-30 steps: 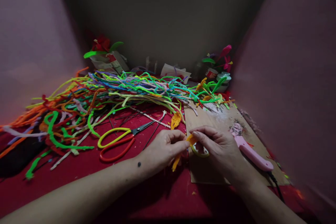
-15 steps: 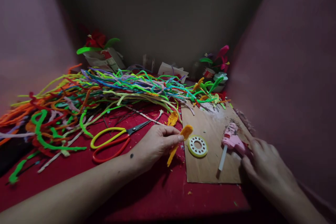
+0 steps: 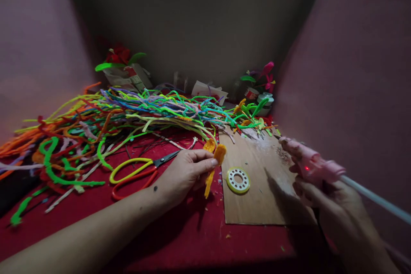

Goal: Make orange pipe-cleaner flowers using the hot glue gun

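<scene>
My left hand [image 3: 184,172] pinches an orange pipe-cleaner petal piece [image 3: 214,163] just above the red cloth. My right hand [image 3: 330,203] is wrapped round a pink glue gun [image 3: 313,165], lifted off the board, with a white glue stick [image 3: 375,199] jutting out behind it and a small red light glowing on its body. Between the hands, a white and yellow ring-shaped disc [image 3: 238,180] lies on the brown board [image 3: 257,205]. A second orange petal [image 3: 209,144] lies just beyond my left fingers.
Yellow and red scissors [image 3: 135,172] lie left of my left hand. A big heap of coloured pipe cleaners [image 3: 122,115] covers the red cloth behind. Finished flowers in pots [image 3: 261,83] and a red flower [image 3: 120,58] stand at the back by the dark wall.
My right hand left the petal, reached to the pink glue gun on the board, and has lifted it. My left hand keeps the orange petal and has shifted slightly left.
</scene>
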### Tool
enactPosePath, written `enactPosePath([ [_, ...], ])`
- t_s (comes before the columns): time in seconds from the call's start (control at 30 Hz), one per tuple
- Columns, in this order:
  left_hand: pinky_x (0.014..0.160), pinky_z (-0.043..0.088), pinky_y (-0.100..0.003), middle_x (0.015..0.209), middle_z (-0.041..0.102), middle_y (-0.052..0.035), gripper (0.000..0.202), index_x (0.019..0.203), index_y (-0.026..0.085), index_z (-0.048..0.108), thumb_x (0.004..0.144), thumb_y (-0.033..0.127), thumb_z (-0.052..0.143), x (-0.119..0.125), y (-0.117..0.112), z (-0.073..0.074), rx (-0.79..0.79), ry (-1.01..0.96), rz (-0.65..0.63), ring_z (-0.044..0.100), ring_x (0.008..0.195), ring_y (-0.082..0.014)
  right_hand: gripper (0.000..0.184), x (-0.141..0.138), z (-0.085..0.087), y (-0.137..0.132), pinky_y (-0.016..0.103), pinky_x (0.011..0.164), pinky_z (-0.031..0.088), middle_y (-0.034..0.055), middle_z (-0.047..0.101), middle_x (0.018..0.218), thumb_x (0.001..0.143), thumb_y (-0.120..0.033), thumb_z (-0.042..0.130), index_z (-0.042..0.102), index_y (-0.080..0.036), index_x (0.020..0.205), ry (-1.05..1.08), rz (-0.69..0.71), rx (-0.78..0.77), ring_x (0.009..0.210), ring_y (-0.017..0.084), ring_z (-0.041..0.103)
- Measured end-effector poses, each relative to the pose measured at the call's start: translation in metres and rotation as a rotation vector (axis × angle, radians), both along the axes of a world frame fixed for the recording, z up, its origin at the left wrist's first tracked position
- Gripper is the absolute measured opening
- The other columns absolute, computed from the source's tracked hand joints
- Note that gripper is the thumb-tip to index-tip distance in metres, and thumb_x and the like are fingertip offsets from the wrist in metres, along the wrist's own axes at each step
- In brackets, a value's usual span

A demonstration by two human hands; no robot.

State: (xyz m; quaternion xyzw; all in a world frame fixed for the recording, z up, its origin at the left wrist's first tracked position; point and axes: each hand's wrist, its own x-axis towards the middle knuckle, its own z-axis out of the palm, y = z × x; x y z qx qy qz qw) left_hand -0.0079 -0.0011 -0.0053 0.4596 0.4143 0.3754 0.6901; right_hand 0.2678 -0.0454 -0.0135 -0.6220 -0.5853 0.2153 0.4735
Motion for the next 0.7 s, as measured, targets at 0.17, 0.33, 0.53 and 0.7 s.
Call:
enactPosePath([
  [0.17, 0.034, 0.018, -0.016, 0.045, 0.041, 0.0072, 0.023, 0.074, 0.014, 0.056, 0.075, 0.037, 0.060, -0.002, 0.012, 0.004, 0.032, -0.024, 0.065, 0.027, 0.034, -0.0024, 0.024, -0.033, 0.022, 0.016, 0.028, 0.052, 0.048, 0.0060, 0.066, 0.082, 0.065, -0.026, 0.067, 0.063, -0.020, 0.087, 0.645, 0.200, -0.089, 0.060, 0.017, 0.058],
  [0.33, 0.031, 0.021, -0.016, 0.042, 0.042, 0.0063, 0.023, 0.069, 0.014, 0.056, 0.074, 0.036, 0.058, -0.009, 0.023, 0.010, 0.088, -0.054, 0.164, 0.029, 0.031, -0.0033, 0.023, -0.066, 0.028, 0.043, 0.026, 0.047, 0.047, 0.0083, 0.067, 0.086, 0.072, -0.024, 0.062, 0.063, -0.020, 0.094, 0.502, 0.433, -0.047, 0.061, 0.017, 0.060],
  [0.53, 0.029, 0.018, -0.016, 0.040, 0.040, 0.0071, 0.023, 0.059, 0.016, 0.050, 0.070, 0.033, 0.061, -0.020, 0.024, 0.005, 0.092, -0.020, 0.303, 0.028, 0.029, -0.0035, 0.038, -0.092, 0.012, 0.050, 0.030, 0.053, 0.053, 0.0062, 0.066, 0.104, 0.081, -0.027, 0.054, 0.055, -0.030, 0.119, 0.187, 0.539, 0.103, 0.081, 0.024, 0.064],
  [0.7, 0.030, 0.019, -0.017, 0.041, 0.043, 0.0068, 0.021, 0.065, 0.016, 0.053, 0.072, 0.035, 0.060, -0.021, 0.025, -0.002, 0.069, -0.033, 0.258, 0.028, 0.030, -0.0039, 0.044, -0.095, 0.002, 0.048, 0.036, 0.066, 0.059, 0.0005, 0.063, 0.115, 0.085, -0.025, 0.048, 0.046, -0.037, 0.128, -0.018, 0.581, 0.146, 0.099, 0.029, 0.062],
])
